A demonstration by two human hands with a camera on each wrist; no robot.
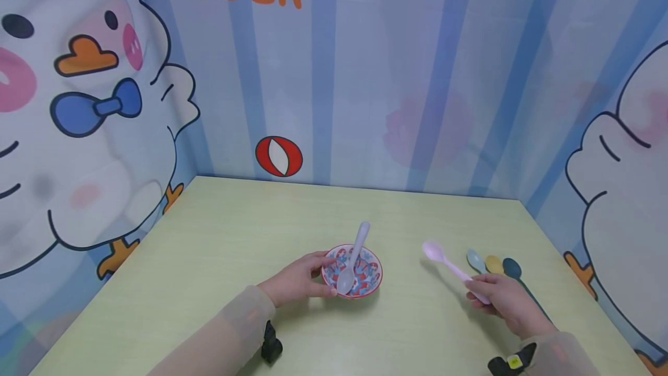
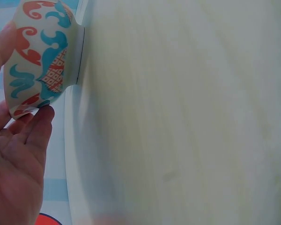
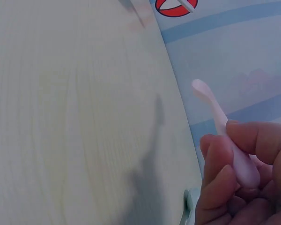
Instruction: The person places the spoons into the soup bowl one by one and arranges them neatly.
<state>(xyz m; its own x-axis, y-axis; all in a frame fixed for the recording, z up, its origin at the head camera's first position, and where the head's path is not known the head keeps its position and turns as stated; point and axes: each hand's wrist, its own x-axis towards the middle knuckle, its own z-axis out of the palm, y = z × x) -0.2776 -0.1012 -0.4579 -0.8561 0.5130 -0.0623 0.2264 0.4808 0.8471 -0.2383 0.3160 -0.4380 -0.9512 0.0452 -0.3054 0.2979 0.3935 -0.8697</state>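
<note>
Pink spoon [image 1: 446, 262] pinched in right hand [image 1: 500, 297]; left hand [image 1: 294, 279] touching bowl [image 1: 371, 286]

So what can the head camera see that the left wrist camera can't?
Only the head view shows the right hand holding the pink spoon, the pale spoon inside the bowl, and three more spoons on the table. Only the left wrist view shows the bowl's outer side with its red and blue swirls. Both show the left hand touching the bowl on the table.
</note>
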